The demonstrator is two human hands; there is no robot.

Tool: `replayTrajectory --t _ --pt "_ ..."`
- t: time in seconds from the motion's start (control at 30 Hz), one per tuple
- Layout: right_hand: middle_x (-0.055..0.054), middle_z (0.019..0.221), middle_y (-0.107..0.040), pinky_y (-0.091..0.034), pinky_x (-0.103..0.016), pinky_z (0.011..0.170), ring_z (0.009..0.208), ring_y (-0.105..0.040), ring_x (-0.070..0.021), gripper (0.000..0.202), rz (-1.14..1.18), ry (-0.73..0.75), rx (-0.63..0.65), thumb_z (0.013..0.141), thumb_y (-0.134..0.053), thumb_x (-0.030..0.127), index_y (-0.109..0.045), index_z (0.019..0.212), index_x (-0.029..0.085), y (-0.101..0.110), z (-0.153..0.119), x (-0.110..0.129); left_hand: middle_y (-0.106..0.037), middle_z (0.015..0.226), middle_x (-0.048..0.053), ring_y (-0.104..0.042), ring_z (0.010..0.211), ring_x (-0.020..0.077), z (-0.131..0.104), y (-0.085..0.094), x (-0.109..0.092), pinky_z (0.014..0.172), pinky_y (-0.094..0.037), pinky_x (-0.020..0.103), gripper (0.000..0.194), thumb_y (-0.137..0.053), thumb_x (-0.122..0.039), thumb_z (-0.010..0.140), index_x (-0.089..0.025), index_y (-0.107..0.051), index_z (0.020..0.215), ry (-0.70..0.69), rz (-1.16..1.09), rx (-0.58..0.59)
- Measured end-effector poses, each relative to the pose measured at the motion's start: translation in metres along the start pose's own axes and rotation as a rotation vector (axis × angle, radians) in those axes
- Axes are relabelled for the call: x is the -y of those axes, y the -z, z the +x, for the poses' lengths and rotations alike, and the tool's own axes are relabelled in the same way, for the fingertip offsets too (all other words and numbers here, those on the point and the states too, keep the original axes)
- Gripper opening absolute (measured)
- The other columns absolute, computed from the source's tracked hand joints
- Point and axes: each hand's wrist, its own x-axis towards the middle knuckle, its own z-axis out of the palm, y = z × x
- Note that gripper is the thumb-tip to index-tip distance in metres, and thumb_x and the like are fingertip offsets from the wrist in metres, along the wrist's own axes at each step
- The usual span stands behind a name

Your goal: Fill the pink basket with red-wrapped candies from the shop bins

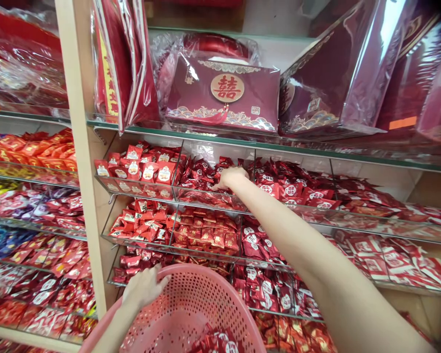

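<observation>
My left hand (142,290) is closed over the rim of a pink plastic basket (238,299), at the lower middle of the view. Small red packets with white labels (220,341) lie in the bottom of this round, perforated basket. Farther up, my right hand (232,177) reaches over the front lip of a shelf compartment, among dark red wrapped packets (198,171). Its thumb side is stretched out to the left, touching or just above the packets. The other fingers are mostly hidden behind the hand, and no packet shows in its grasp.
Clear dividers (175,171) split the tiered shelves of red packets. Above, a glass shelf (242,139) carries a maroon gift box (191,93) and plastic-wrapped red bags (147,83). A wooden upright (81,147) separates another packet rack (33,206) at left.
</observation>
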Motion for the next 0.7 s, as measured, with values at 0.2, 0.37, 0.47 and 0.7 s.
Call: replayTrajectory --t 0.2,0.37,0.47,0.7 --pt "-0.013 0.103 -0.061 -0.047 -0.049 0.075 0.094 -0.057 -0.0326 0.069 -0.074 -0.012 0.124 0.049 -0.069 0.061 -0.061 0.102 0.017 0.002 0.014 -0.002 -0.066 0.096 0.016 -0.06 0.093 0.0318 -0.002 0.002 0.004 0.075 -0.043 0.042 0.059 -0.028 -0.055 0.078 -0.015 -0.052 0.114 0.013 -0.013 0.003" --pt "-0.011 0.106 -0.061 -0.048 -0.045 0.078 0.102 -0.054 -0.0333 0.066 -0.065 -0.014 0.146 0.048 -0.071 0.058 -0.062 0.1 0.019 0.004 0.019 -0.004 -0.066 0.095 0.015 -0.06 0.092 0.0309 -0.001 -0.002 0.01 0.076 -0.043 0.042 0.056 -0.029 -0.054 0.077 -0.016 -0.054 0.111 0.008 -0.035 -0.012" --pt "-0.013 0.113 -0.057 -0.047 -0.044 0.08 0.106 -0.051 -0.0342 0.076 -0.031 -0.003 0.127 0.047 -0.065 0.067 -0.06 0.106 0.019 0.005 0.018 -0.005 -0.066 0.098 0.016 -0.06 0.093 0.0315 -0.001 -0.004 0.011 0.075 -0.043 0.042 0.059 -0.029 -0.055 0.077 -0.016 -0.052 0.115 0.016 -0.04 -0.007" --pt "-0.017 0.116 -0.055 -0.046 -0.048 0.077 0.105 -0.051 -0.036 0.081 0.019 -0.034 0.079 0.051 -0.057 0.073 -0.058 0.109 0.016 0.001 0.01 -0.001 -0.065 0.101 0.015 -0.059 0.096 0.031 -0.002 -0.002 0.006 0.078 -0.043 0.041 0.06 -0.029 -0.054 0.078 -0.015 -0.05 0.118 0.013 -0.023 0.016"
